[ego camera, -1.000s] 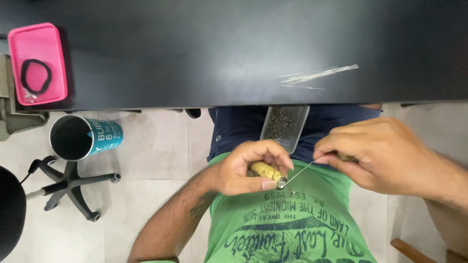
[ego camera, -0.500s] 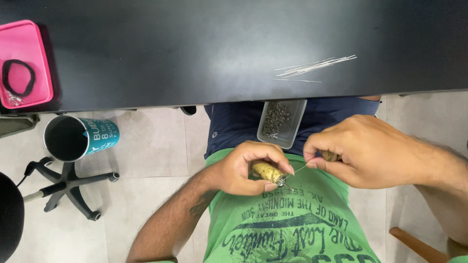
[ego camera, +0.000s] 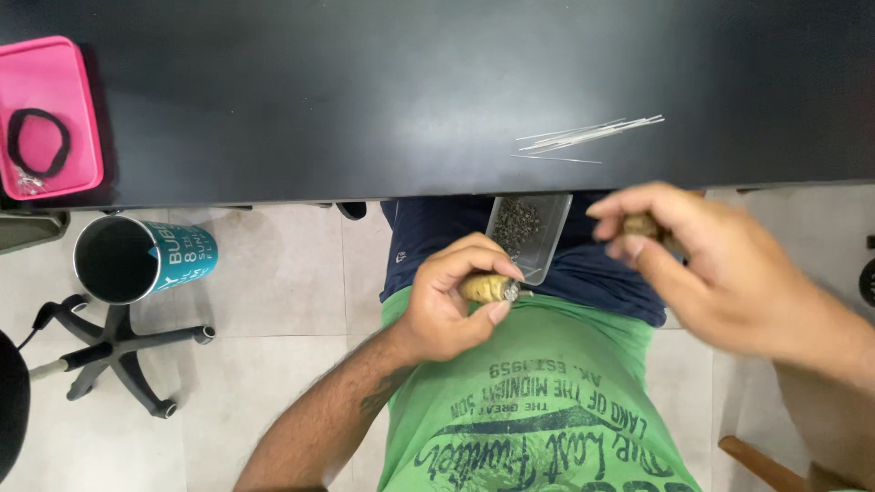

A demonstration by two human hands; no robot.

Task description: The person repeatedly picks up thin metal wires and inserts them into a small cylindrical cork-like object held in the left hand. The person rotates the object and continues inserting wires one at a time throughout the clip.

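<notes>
Head-worn view, straight down, close

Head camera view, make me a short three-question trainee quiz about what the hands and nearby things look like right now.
1. True or false: the left hand holds a small yellowish cylinder.
2. Where do the thin metal wires lie? A) on the black table B) in the pink tray C) on the floor
3. What sits on the lap, between the hands: the clear ______ of dark bits.

Key: 1 true; 2 A; 3 container. The right hand is blurred; it pinches something brownish.
</notes>
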